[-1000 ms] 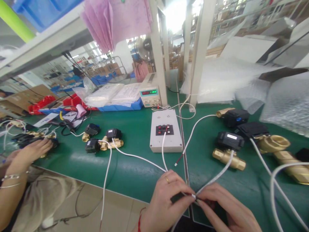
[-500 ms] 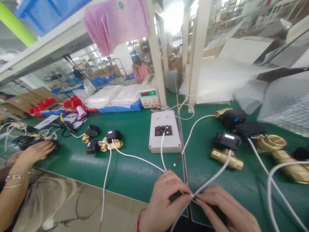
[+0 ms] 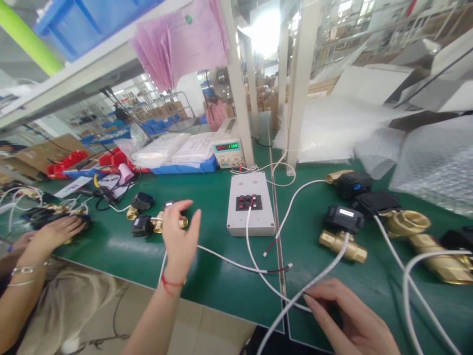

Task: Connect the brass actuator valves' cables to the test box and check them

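Note:
My left hand [image 3: 181, 234] is raised at the left, thumb and fingers apart, in front of a brass valve with a black actuator [image 3: 174, 206]; contact cannot be made out. The fingertips of my right hand [image 3: 345, 318] pinch a white cable [image 3: 295, 304] that runs from the grey test box [image 3: 236, 222]. Another thick white cable [image 3: 275, 323] crosses it at these fingertips, coming from the brass ball valve [image 3: 343, 246] with its black actuator. Between the hands lies a loose white cable with red and black wires and a small white connector [image 3: 290, 266].
A power supply [image 3: 228, 148] stands behind the box. More valves with black actuators [image 3: 142, 226] lie left; large brass valves [image 3: 410, 222] lie right. Bubble wrap [image 3: 436, 162] is at the back right. A co-worker's hand [image 3: 61, 229] rests on valves at far left.
My left hand has left the cable at my right fingertips and moved left to the valves. The loose cable with its connector now lies on the table. My right hand has stayed nearly in place.

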Demonstrator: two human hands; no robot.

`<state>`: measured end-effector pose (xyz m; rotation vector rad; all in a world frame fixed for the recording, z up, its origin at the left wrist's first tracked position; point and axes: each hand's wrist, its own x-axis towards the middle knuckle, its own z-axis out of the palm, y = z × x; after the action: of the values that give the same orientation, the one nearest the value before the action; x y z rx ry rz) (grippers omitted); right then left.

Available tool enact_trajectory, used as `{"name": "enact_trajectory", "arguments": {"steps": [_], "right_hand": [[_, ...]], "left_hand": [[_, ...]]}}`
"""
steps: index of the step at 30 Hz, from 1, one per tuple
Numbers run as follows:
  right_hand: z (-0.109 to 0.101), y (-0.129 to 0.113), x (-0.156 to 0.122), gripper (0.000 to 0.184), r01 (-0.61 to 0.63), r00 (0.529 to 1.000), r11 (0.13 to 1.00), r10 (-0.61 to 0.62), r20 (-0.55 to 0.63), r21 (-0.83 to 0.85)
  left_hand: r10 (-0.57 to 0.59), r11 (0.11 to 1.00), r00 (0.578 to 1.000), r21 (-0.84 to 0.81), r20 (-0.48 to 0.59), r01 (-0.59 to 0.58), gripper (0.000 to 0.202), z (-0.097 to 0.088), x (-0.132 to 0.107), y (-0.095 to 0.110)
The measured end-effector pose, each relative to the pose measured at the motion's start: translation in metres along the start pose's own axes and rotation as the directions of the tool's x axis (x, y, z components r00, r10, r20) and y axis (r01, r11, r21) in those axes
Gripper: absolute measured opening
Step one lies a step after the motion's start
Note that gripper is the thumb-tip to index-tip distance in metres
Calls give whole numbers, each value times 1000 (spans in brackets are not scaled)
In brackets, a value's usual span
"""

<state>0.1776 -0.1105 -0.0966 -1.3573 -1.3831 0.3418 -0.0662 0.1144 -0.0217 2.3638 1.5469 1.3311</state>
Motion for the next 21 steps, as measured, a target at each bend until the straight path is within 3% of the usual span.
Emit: {"name": "enact_trajectory", "arguments": {"steps": [2, 4, 7, 10, 15, 18, 21], "right_hand": [[2, 0, 0, 14, -3, 1000, 1000, 3, -9, -3], [3, 1, 0, 14, 1, 1000, 1000, -1, -5, -2], [4, 3, 0, 15, 18, 1000, 1000, -18, 2, 4], [6, 4, -1, 18, 1, 1000, 1000, -1, -1, 9], [8, 6, -3, 23, -42, 999, 999, 42, 8, 29], [9, 7, -4, 21, -46, 999, 998, 46, 10, 32], [8, 8, -6, 19, -60, 998, 998, 59, 27, 32]], "left_hand": [[-91, 991, 995, 95, -38, 94, 23, -3, 32, -31], [-157, 979, 987, 139, 20, 152, 28, -6, 52, -55], [-215, 970, 970, 138, 113, 199, 36, -9, 63, -73], [-260, 965, 954, 72, 151, 251, 33, -9, 63, -80], [-397, 894, 899, -142, 186, 424, 57, -13, 56, -72], [-439, 820, 866, -287, 238, 494, 74, -25, 44, -52], [-437, 755, 850, -394, 294, 524, 78, -41, 31, -21]]}}
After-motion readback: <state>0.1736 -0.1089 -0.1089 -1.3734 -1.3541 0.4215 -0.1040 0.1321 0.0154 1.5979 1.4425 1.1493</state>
